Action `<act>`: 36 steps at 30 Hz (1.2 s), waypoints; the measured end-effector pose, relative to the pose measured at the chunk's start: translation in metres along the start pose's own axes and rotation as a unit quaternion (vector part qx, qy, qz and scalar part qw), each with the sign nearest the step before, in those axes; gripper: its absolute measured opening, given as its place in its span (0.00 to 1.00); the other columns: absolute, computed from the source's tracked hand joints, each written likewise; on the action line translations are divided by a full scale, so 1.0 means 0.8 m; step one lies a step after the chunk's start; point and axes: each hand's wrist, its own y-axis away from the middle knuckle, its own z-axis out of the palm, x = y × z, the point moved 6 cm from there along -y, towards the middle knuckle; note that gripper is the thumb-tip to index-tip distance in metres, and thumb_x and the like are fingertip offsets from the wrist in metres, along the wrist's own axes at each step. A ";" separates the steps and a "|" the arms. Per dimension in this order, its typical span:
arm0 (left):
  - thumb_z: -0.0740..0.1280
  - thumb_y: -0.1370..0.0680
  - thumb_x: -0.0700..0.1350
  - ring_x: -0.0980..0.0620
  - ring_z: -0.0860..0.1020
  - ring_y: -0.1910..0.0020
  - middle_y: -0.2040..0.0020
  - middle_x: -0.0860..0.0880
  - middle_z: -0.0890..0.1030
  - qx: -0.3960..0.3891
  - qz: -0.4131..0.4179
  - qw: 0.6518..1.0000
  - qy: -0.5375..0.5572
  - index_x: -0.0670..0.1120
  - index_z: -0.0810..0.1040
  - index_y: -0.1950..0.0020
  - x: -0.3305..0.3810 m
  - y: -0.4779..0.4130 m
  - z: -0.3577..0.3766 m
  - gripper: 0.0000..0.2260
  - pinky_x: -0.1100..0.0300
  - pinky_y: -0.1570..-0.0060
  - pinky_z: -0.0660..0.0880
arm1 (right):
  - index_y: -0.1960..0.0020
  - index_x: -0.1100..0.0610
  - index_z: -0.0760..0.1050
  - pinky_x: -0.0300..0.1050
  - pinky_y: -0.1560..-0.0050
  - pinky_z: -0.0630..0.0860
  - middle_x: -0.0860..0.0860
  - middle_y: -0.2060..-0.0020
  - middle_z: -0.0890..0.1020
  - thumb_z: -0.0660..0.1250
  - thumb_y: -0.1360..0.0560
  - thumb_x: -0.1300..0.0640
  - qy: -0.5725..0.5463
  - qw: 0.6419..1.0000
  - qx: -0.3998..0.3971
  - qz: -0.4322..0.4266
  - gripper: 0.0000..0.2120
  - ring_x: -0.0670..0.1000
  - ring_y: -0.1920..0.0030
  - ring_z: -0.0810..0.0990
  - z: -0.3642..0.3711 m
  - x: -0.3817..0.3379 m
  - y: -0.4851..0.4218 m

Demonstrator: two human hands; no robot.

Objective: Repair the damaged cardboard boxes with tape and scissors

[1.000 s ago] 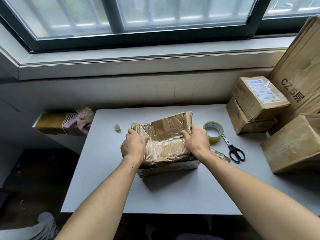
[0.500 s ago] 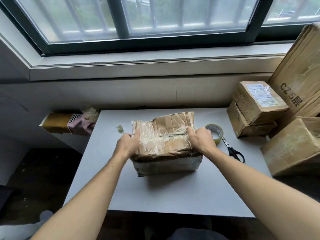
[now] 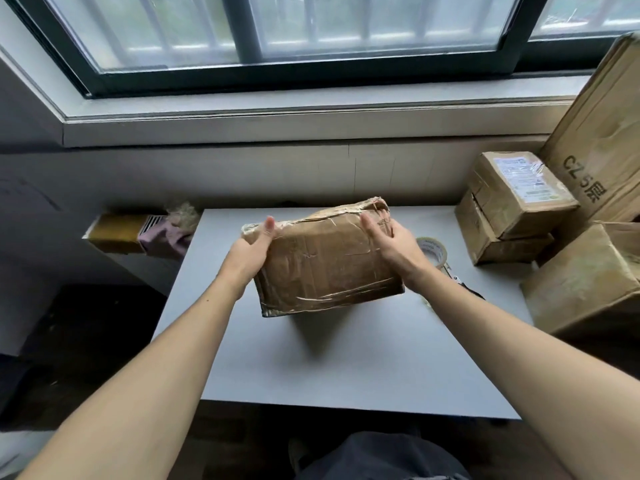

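A worn, tape-covered cardboard box (image 3: 329,265) is held above the grey table (image 3: 346,358), tilted so a broad brown face looks toward me. My left hand (image 3: 251,249) grips its left end and my right hand (image 3: 393,245) grips its right end. Its crumpled, torn edge is at the far top. A roll of clear tape (image 3: 434,251) lies on the table just right of my right hand. The black-handled scissors (image 3: 464,285) lie beside the roll, mostly hidden behind my right forearm.
Two stacked small boxes (image 3: 512,206) stand at the table's back right, with a large box marked "CZ 5" (image 3: 602,140) leaning behind them and another box (image 3: 585,282) at the right edge. A window sill (image 3: 311,123) runs along the back. A shelf with clutter (image 3: 138,232) sits left of the table.
Both hands have lifted the box off the table and turned it over, so the torn, open flap side now faces away and a flat taped face shows.
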 end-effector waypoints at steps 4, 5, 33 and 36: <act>0.74 0.31 0.63 0.55 0.81 0.46 0.49 0.56 0.84 -0.029 0.048 0.998 -0.012 0.51 0.82 0.45 0.002 -0.003 0.007 0.21 0.61 0.48 0.74 | 0.37 0.49 0.76 0.50 0.38 0.79 0.43 0.45 0.84 0.80 0.41 0.35 0.021 0.999 -0.015 -0.023 0.37 0.44 0.44 0.83 0.005 0.026 -0.008; 0.76 0.31 0.61 0.56 0.81 0.47 0.51 0.57 0.84 -0.035 0.061 0.997 -0.024 0.52 0.83 0.47 -0.001 -0.002 0.011 0.18 0.61 0.48 0.76 | 0.39 0.49 0.77 0.51 0.38 0.79 0.44 0.46 0.84 0.80 0.41 0.35 0.036 0.999 0.001 -0.017 0.36 0.44 0.45 0.83 0.004 0.035 -0.009; 0.67 0.26 0.61 0.50 0.79 0.45 0.43 0.49 0.81 0.011 -0.017 1.000 -0.007 0.47 0.75 0.37 -0.053 -0.081 -0.013 0.24 0.55 0.50 0.76 | 0.38 0.49 0.77 0.36 0.60 0.68 0.42 0.61 0.79 0.58 0.18 0.58 0.113 0.992 0.017 -0.055 0.13 0.47 0.61 0.73 0.043 -0.001 -0.047; 0.68 0.21 0.51 0.51 0.75 0.41 0.39 0.50 0.76 0.013 -0.023 1.000 0.010 0.45 0.67 0.30 -0.050 -0.083 -0.019 0.23 0.58 0.46 0.70 | 0.36 0.51 0.77 0.44 0.53 0.72 0.47 0.53 0.82 0.60 0.19 0.56 0.153 0.988 0.016 -0.029 0.14 0.52 0.54 0.78 0.050 0.001 -0.040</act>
